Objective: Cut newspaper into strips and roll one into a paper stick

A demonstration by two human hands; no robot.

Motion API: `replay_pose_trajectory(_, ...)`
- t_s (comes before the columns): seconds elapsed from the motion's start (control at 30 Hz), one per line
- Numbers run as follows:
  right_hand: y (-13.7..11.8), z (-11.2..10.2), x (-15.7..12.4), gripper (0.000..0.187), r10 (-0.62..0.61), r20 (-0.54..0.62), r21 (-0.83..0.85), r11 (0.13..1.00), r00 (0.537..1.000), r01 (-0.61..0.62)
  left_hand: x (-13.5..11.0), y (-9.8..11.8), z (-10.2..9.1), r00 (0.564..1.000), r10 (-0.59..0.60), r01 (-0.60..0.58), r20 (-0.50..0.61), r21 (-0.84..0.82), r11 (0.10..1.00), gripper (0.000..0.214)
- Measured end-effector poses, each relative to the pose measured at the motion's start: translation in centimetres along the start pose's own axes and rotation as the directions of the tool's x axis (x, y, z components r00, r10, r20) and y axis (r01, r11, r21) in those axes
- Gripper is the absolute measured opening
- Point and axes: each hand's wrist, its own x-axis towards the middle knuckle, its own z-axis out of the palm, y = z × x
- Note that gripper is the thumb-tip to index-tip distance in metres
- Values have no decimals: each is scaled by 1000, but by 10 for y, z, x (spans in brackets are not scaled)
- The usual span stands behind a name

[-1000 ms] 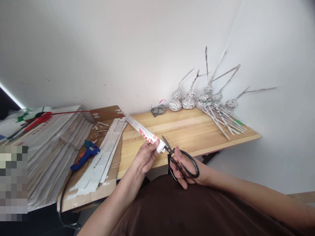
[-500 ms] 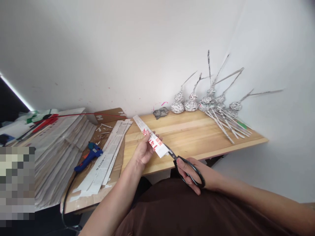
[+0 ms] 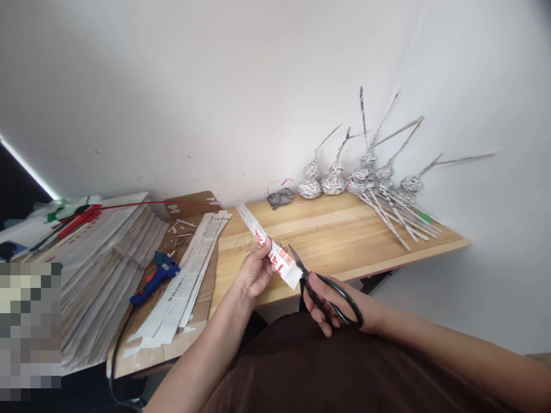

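Observation:
My left hand (image 3: 253, 272) pinches a long folded newspaper strip (image 3: 271, 252) with red print, holding it out over the wooden table (image 3: 327, 235). My right hand (image 3: 331, 301) grips black scissors (image 3: 318, 287) by their loops. The blades stand apart at the near end of the strip, one on each side of its edge. Both forearms reach out from over my brown shirt.
Cut paper strips (image 3: 185, 275) lie on cardboard left of my hands, beside a blue glue gun (image 3: 155, 276) with a black cord. A thick newspaper stack (image 3: 99, 269) fills the far left. Woven paper gourds (image 3: 336, 178) and rolled paper sticks (image 3: 396, 218) stand at the back right by the wall.
The scissor blades closed into the strip's end half a second ago and now stand apart again. My left hand has slid the strip a little toward me.

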Motion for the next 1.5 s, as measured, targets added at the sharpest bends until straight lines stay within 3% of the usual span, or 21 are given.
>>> replay_pose_trajectory(0.3,-11,5,-7,67,-42,-54,-72,997,998,38,-3,-3,-2,995,71,-72,63,13,997,15)
replay_pose_trajectory(0.63,-13,7,-9,63,20,-110,-138,990,994,-35,-15,7,2,989,118,-115,91,-28,993,15)
replay_pose_trajectory(0.77,-14,5,-9,61,40,-100,-136,989,994,-54,-22,12,1,990,112,-102,90,-106,989,11)
replay_pose_trajectory(0.93,-20,7,-13,61,24,-88,-204,978,996,-41,-27,19,-2,976,138,-132,170,-46,990,18)
replay_pose_trajectory(1.07,-26,11,-14,62,-13,-33,-156,988,999,8,-27,18,-2,964,153,-149,218,-34,988,21)
replay_pose_trajectory(1.23,-28,10,-12,62,-33,40,-151,988,999,38,-31,17,1,971,133,-133,201,-11,991,20)
replay_pose_trajectory(1.5,-23,8,-10,58,-89,67,-148,984,994,99,-34,15,4,961,174,-176,217,-7,984,27)
